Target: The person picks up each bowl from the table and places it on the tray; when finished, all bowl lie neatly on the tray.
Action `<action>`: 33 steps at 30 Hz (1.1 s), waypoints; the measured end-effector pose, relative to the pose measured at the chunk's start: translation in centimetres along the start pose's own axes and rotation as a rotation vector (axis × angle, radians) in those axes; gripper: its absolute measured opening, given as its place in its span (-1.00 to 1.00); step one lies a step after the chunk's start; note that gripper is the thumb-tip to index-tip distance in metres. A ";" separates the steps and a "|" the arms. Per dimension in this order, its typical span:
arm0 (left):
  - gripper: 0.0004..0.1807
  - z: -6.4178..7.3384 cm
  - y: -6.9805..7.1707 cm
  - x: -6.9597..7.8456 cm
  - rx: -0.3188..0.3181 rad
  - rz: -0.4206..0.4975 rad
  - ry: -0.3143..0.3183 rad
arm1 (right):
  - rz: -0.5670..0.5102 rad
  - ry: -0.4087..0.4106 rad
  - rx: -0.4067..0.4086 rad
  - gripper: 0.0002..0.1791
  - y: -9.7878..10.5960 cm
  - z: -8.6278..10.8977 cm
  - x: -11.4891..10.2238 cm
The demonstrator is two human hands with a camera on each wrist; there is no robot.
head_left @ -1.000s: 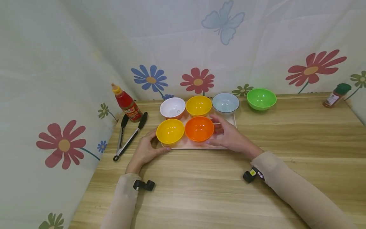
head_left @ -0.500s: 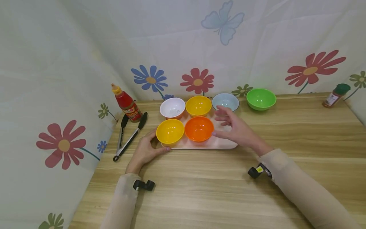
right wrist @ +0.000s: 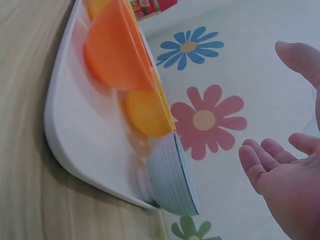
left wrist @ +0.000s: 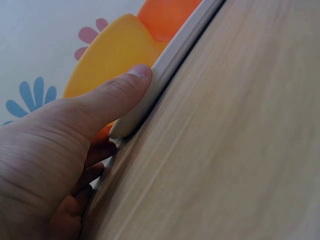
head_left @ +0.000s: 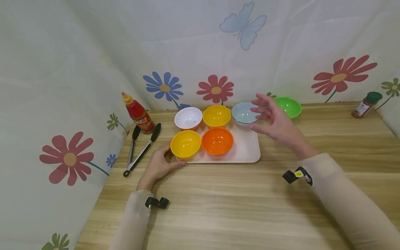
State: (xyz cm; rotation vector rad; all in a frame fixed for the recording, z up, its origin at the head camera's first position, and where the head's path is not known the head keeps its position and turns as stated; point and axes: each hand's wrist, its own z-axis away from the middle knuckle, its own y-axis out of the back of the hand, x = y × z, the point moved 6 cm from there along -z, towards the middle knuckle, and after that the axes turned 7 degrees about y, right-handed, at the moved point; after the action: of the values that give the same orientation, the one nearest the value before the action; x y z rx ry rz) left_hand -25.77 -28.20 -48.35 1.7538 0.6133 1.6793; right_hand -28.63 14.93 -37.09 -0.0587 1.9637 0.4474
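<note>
A white tray (head_left: 247,152) carries a yellow bowl (head_left: 185,143) at front left, an orange bowl (head_left: 217,141) beside it, and a white bowl (head_left: 188,118), another yellow bowl (head_left: 217,116) and a light blue bowl (head_left: 244,113) behind. My left hand (head_left: 159,165) holds the tray's front left corner, with its thumb (left wrist: 120,95) along the front rim and its fingers at the side, close to the front yellow bowl. Fingers spread, my right hand (head_left: 276,123) holds nothing above the tray's right side, between the light blue bowl and a green bowl (head_left: 290,107), which it partly hides.
On the left stand a red sauce bottle (head_left: 140,116) with a yellow cap and a pair of tongs (head_left: 140,152). A green-capped seasoning bottle (head_left: 367,105) stands far right. Floral cloth (head_left: 187,45) hangs behind the wooden table (head_left: 218,201).
My right hand has left the orange bowl's side and moved right and back, rising toward the green bowl. The left hand stays at the tray corner, and the bowls have not moved.
</note>
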 end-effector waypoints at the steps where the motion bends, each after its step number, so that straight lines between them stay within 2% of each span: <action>1: 0.15 0.0 0.0 0.0 0.002 -0.003 0.001 | 0.003 0.006 0.007 0.08 0.4 -0.1 -0.1; 6: 0.14 0.0 0.0 -0.2 0.002 -0.006 0.007 | -0.006 0.014 0.059 0.08 2.3 -0.5 -0.5; 12: 0.14 0.0 0.0 -0.2 0.001 -0.012 0.008 | 0.032 0.009 0.166 0.08 5.2 -0.8 -0.2; 16: 0.13 0.0 0.0 -0.2 0.001 -0.013 0.004 | 0.057 -0.016 0.241 0.05 7.1 -0.7 0.7; 23: 0.13 0.0 0.0 -0.2 0.000 -0.017 0.010 | 0.016 0.018 0.365 0.02 9.6 -0.2 3.1; 27: 0.12 0.0 0.0 -0.1 -0.001 -0.020 0.004 | 0.001 0.004 0.392 0.08 10.8 0.0 4.7; 33: 0.11 0.0 0.0 0.0 0.003 -0.015 -0.012 | 0.072 -0.064 0.397 0.11 12.0 0.6 6.6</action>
State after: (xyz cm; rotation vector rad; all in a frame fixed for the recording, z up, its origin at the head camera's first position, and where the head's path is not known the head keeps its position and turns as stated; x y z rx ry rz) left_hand -25.77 -28.21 -48.35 1.7555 0.6228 1.6576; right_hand -33.83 27.33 -39.74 0.2760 1.9619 0.0972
